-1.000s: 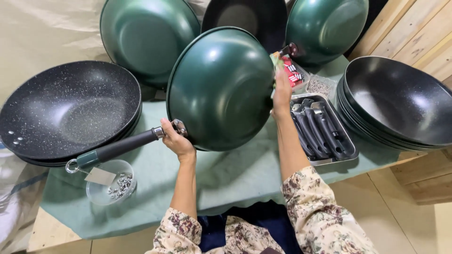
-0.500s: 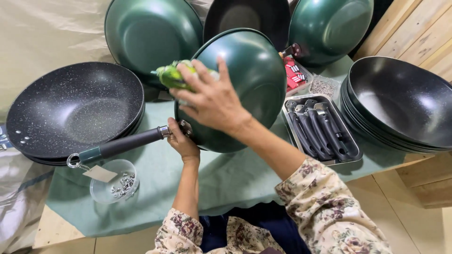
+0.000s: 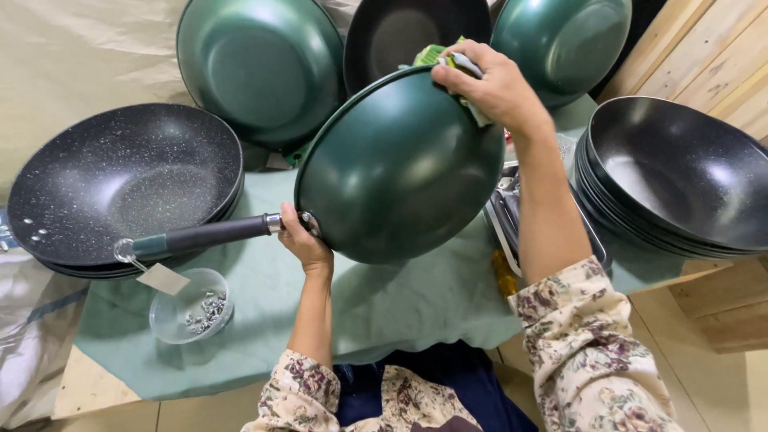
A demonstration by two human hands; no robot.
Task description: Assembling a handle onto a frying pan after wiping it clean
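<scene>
A dark green wok point(image 3: 400, 168) is held up on edge over the table, its outer side facing me. My left hand point(image 3: 304, 240) grips it where the black handle point(image 3: 196, 237) joins the bowl; a paper tag point(image 3: 162, 278) hangs from the handle's end. My right hand point(image 3: 488, 80) presses a green and white cloth point(image 3: 436, 56) against the wok's upper rim.
Stacked black speckled woks sit at the left point(image 3: 120, 188) and right point(image 3: 680, 176). Green woks point(image 3: 256, 64) point(image 3: 564, 40) and a black one point(image 3: 416, 32) lean at the back. A clear bowl of screws point(image 3: 192, 314) rests on the green table cover point(image 3: 400, 308). A metal tray point(image 3: 506, 216) lies behind my right arm.
My right hand has moved with the cloth from the wok's left side up to its upper right rim. The wok has tilted a little; my left hand keeps its grip.
</scene>
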